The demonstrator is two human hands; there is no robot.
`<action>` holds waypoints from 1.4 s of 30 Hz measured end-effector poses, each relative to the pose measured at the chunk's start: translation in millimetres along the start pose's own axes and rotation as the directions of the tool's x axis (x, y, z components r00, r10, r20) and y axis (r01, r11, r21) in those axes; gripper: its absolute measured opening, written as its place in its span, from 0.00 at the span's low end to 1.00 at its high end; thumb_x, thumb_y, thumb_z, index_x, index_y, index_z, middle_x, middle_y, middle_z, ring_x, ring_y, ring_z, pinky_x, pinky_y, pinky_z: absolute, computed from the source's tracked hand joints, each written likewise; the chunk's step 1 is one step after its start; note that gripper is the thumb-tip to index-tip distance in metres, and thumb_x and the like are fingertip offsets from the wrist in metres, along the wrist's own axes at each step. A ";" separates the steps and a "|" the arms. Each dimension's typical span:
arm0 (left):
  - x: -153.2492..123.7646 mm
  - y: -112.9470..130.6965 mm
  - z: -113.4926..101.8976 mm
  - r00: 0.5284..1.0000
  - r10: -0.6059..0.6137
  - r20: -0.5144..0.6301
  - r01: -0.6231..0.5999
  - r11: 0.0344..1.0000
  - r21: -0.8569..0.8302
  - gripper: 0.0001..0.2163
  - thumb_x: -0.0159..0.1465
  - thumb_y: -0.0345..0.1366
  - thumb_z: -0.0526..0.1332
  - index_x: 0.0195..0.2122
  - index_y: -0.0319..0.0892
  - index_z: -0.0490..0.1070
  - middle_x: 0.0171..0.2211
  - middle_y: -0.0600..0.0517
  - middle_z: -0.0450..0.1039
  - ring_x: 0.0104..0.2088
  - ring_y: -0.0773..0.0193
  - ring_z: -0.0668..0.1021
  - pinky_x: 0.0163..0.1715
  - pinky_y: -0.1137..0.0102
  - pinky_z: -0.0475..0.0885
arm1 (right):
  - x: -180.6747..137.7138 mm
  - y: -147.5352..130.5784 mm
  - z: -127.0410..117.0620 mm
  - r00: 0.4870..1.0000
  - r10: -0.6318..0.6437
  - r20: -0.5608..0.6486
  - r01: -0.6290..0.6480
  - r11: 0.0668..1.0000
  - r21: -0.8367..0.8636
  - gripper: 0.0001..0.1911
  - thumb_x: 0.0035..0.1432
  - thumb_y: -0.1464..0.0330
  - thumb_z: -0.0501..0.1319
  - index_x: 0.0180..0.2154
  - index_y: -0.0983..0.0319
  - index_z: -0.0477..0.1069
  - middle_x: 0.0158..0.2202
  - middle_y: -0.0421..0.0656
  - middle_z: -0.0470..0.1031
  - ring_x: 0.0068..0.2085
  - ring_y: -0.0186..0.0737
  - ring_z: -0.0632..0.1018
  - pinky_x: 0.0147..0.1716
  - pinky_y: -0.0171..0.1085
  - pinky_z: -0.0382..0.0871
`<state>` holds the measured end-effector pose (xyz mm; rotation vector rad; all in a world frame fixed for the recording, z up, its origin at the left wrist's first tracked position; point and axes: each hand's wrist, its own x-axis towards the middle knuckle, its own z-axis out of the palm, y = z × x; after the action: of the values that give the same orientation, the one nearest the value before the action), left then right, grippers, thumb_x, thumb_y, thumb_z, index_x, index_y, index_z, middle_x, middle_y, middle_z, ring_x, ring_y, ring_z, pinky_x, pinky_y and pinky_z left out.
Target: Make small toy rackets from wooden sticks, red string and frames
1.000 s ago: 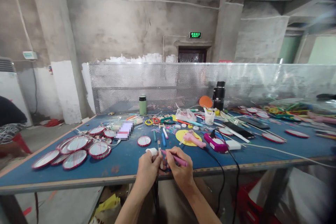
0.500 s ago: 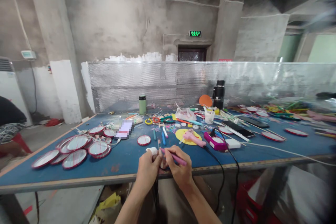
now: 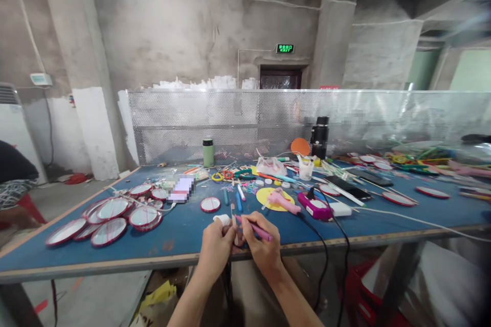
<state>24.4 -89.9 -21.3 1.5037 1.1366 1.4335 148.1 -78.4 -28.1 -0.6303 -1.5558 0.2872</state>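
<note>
At the near edge of the blue table, my left hand is closed around a small white cylinder-shaped piece that pokes out above the fingers. My right hand pinches a pink pen, its tip pointing left toward the piece between the hands. The two hands touch over the table edge. What lies under the pen tip is hidden by the fingers.
Several red-rimmed round mirrors lie at the left. A pink glue gun on a yellow disc, a magenta box with black cords, a green bottle, a black flask, scissors and pens crowd the middle. A person sits at far left.
Both hands have stayed in place with the pen and white piece; the view has shifted down very slightly.
</note>
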 end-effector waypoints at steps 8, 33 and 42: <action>0.3 0.7 0.7 1.000 -0.019 0.001 0.019 1.000 -0.021 0.15 0.55 0.50 0.61 0.24 0.42 0.67 0.17 0.55 0.70 0.16 0.66 0.73 0.15 0.74 0.70 | -1.0 1.0 -0.3 1.000 0.008 -0.004 -0.008 1.000 -0.015 0.08 0.63 0.70 0.58 0.32 0.61 0.73 0.22 0.37 0.70 0.21 0.32 0.72 0.25 0.31 0.69; 0.4 -1.6 -0.2 1.000 0.002 0.009 -0.002 1.000 -0.007 0.15 0.57 0.50 0.60 0.24 0.42 0.67 0.18 0.54 0.72 0.16 0.65 0.74 0.16 0.74 0.70 | -1.7 0.3 0.8 0.999 -0.021 -0.032 0.019 0.998 -0.055 0.09 0.64 0.70 0.57 0.32 0.61 0.72 0.22 0.36 0.70 0.21 0.31 0.71 0.25 0.31 0.68; 1.5 -6.1 -1.0 1.000 0.018 0.002 -0.018 0.999 0.043 0.15 0.58 0.49 0.59 0.24 0.43 0.65 0.18 0.55 0.70 0.17 0.64 0.74 0.16 0.73 0.70 | -2.1 1.2 1.5 0.998 -0.051 -0.034 0.049 0.996 -0.073 0.09 0.63 0.70 0.57 0.30 0.61 0.72 0.23 0.37 0.71 0.23 0.33 0.72 0.28 0.32 0.68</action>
<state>22.7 -86.6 -26.5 1.5484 1.1628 1.4280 146.8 -78.3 -30.6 -0.6482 -1.5507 0.1821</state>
